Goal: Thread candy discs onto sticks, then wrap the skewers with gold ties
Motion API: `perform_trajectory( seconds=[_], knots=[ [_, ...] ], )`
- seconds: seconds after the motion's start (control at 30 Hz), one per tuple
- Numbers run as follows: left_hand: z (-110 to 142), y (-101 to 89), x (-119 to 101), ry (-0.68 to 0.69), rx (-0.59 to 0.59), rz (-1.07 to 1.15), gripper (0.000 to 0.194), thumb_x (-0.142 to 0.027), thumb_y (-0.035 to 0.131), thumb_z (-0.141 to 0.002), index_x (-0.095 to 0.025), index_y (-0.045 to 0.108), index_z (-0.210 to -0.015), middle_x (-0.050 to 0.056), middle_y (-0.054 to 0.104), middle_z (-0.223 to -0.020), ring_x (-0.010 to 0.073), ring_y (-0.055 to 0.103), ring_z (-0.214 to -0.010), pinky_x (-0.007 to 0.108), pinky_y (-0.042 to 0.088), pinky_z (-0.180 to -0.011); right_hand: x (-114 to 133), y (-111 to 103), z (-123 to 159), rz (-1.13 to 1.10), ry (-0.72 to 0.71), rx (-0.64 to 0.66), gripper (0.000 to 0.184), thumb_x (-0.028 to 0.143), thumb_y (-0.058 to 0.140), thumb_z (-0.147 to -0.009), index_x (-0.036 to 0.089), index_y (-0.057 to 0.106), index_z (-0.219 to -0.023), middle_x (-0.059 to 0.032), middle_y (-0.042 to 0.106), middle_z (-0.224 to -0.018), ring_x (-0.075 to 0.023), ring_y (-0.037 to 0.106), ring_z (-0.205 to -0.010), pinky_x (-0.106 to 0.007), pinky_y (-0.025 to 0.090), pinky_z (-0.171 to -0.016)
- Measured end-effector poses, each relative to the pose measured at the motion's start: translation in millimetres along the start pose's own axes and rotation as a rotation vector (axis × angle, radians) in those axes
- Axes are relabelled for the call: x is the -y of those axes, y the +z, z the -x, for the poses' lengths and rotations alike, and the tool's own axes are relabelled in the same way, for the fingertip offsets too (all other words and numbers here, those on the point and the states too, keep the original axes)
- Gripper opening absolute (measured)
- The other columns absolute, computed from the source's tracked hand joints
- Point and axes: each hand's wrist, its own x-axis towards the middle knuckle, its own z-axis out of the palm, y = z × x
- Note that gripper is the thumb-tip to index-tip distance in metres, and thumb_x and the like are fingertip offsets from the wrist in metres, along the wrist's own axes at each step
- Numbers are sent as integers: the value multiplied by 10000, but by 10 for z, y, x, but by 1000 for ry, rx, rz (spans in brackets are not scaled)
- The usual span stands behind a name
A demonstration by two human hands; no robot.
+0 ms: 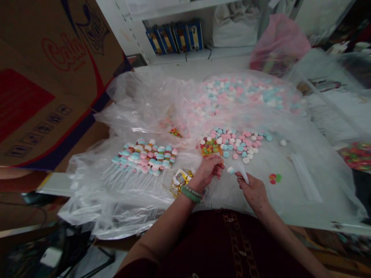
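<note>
My left hand, with a green bangle and a beaded bracelet at the wrist, is closed in a pinch on what looks like a small orange gummy candy. My right hand grips a narrow bunch of white sticks. Between the hands a blue-and-white marshmallow is on a stick whose thin tip points toward my left fingers. Just beyond lie loose pink, blue and white marshmallows and a heap of gummy rings. Several finished candy skewers lie stacked at the left.
Gold twist ties lie by my left wrist. A clear packet of white sticks and a few gummy rings are at the right. Behind sits a large bag of marshmallows. A cardboard box stands at the left.
</note>
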Motion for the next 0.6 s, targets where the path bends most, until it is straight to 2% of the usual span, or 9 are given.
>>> perform_trajectory(
  seconds=[0.17,0.3,0.43,0.6],
  knots=[
    [0,-16,67,-45,16,30,172,-271,613,-682,-134,513,-656,-25,574,-554,58,446,-322,190,362,-314,-63,7,-13,17,-27,13,354,357,445,-810,220,700,-1012,-35,691,-723,-207,640,-703,-292,460,-667],
    [-1,-50,62,-96,86,-3,195,-290,643,-703,-135,526,-721,-28,586,-557,69,473,-329,191,384,-322,-95,-2,-13,117,-80,49,338,339,428,-826,224,699,-991,-51,713,-831,-215,648,-735,-304,463,-689],
    [1,-101,78,-127,138,9,255,-330,677,-696,-131,552,-796,-29,593,-575,74,496,-353,194,410,-341,-110,-16,8,237,-131,41,344,330,412,-849,220,693,-1013,-71,713,-907,-254,647,-857,-338,453,-769],
    [2,-126,183,-95,160,11,309,-404,681,-692,-140,521,-713,-44,550,-542,56,445,-334,186,371,-327,-101,-38,41,293,-133,74,329,319,404,-866,234,692,-1000,-63,716,-908,-253,652,-857,-322,453,-746]
  ],
)
